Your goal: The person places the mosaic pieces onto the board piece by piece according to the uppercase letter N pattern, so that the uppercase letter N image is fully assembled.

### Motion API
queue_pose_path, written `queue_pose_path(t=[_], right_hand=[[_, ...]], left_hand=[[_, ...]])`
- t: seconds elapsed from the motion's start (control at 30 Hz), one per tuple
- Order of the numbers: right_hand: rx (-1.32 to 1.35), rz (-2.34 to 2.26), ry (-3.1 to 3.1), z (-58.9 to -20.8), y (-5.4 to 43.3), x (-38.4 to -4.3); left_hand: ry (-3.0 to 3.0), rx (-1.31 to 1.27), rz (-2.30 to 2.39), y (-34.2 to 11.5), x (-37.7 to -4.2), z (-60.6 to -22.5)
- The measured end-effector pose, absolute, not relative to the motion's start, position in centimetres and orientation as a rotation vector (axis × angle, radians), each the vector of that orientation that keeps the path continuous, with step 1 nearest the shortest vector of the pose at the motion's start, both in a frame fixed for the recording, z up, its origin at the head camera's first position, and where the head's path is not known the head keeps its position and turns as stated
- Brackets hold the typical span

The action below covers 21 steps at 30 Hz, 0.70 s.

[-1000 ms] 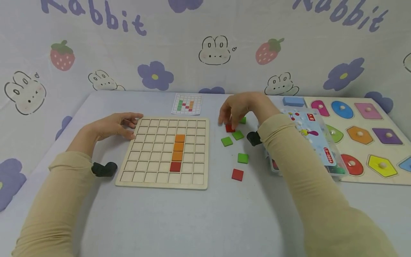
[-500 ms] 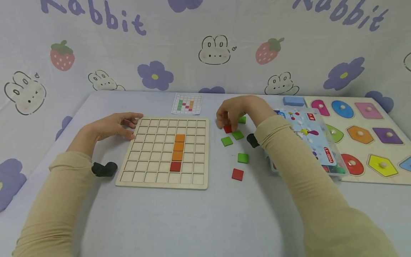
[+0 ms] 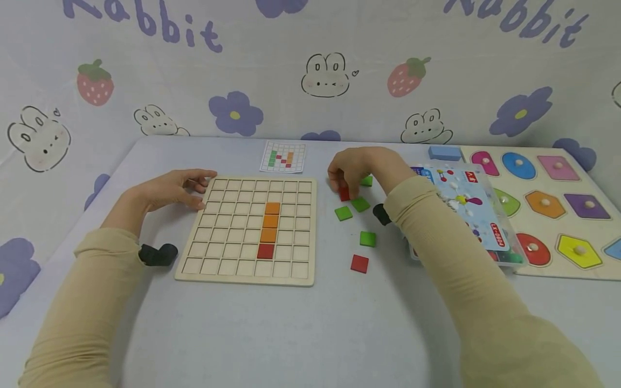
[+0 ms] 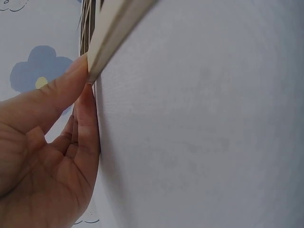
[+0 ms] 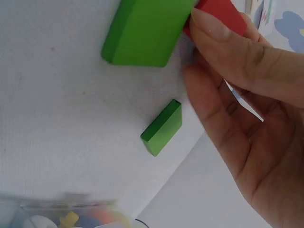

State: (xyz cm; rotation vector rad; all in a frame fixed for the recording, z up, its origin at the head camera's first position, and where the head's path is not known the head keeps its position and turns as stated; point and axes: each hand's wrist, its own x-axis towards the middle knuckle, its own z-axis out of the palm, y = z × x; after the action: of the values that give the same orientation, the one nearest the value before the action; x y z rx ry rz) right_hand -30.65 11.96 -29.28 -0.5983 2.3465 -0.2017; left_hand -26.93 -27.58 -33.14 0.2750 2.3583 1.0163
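Note:
A pale wooden grid board [image 3: 233,274] lies on the table, with a column of three orange tiles [image 3: 269,221] above one red tile [image 3: 265,251]. At the board's upper left edge rests my left hand [image 3: 170,189]; thumb and forefinger touch the rim, as the left wrist view shows from low down. To the board's right, my right hand [image 3: 356,166] pinches a loose red tile [image 5: 225,16] between thumb and fingers, close over the table. Beside it lie green tiles [image 3: 360,204], one large in the right wrist view. Nearer the front is another red tile [image 3: 359,263].
A small printed card [image 3: 283,157] with a coloured grid pattern lies behind the board. On the right, a clear plastic box [image 3: 515,258] sits partly under the right forearm. Beyond it are a knob puzzle board [image 3: 521,222] and a blue block [image 3: 444,153].
My right hand has shifted slightly left and toward me, and the red tile at its fingertips has moved a little left. The left hand and board have stayed put.

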Motion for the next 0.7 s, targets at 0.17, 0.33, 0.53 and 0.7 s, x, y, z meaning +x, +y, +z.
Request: queue_pose_path(t=[0.17,0.33,0.53,0.7], right_hand=[[-0.624,-0.288,2.369,-28.7,11.9,-30.6],[-0.706,-0.519,2.392,-27.9,11.1,-30.4],[-0.771,-0.768,2.344,-27.2,9.1,-29.0],[-0.84,-0.897,2.301,-27.4,7.3,-27.7]], left_hand=[[2.353,0.278,1.016,-27.6,-26.9,-33.1],[2.349,0.273,1.021,-27.6,-26.8,-33.0],[2.353,0.262,1.023,-27.6,-26.8,-33.0],[2.357,0.271,1.016,-27.6,-26.8,-33.0]])
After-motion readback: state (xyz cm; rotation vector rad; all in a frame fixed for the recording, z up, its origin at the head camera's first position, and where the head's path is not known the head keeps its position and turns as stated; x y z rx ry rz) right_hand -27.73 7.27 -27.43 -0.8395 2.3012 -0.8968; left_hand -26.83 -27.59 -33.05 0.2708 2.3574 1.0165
